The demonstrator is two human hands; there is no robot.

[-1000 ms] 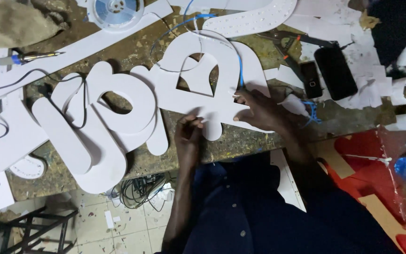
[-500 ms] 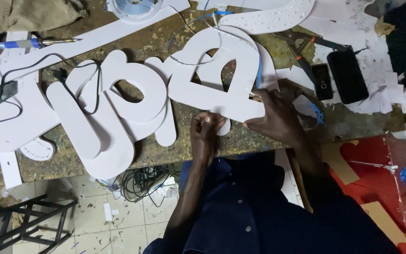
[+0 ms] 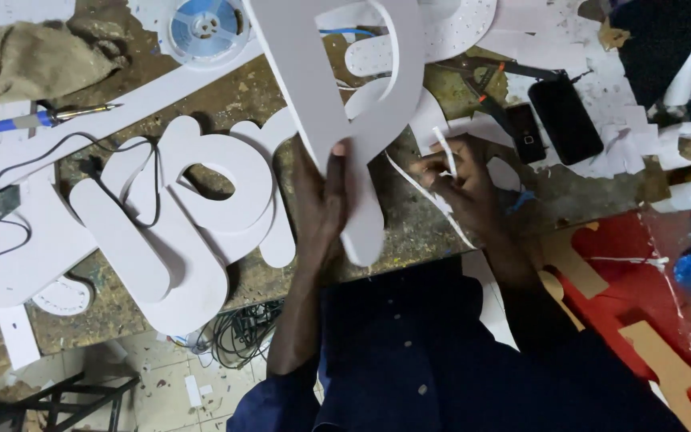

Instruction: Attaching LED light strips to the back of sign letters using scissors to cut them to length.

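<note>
A worn, paint-flecked wooden workbench [image 3: 417, 232] fills the view, littered with white offcuts, seen from above with a tiled floor showing below its near edge. The left hand [image 3: 321, 200] has its fingers closed around the lower stem of a large white cut-out letter [image 3: 337, 96], thumb on the face toward the camera, the other fingers hidden behind the board. The right hand [image 3: 457, 172] pinches a thin white strip [image 3: 444, 152] between thumb and fingertips; the strip trails down and to the right across the bench. A second ago the letter lay flat on the bench with both hands pressed along its lower edge; now it is raised and tilted up toward the camera, its top running out of view, and the strip hangs free of it. I judge that the strip has come off the letter's edge and that the edge is being held up for a look. To the left, more white letters [image 3: 177, 208] lie overlapped, a black cable [image 3: 9, 200] looping over them, with a blue-handled soldering iron [image 3: 41, 118] and a blue reel [image 3: 205, 28] behind. To the right lie two dark phones [image 3: 565, 120] and pliers [image 3: 489, 88], and red sheet material [image 3: 641, 264] beyond the bench corner.
</note>
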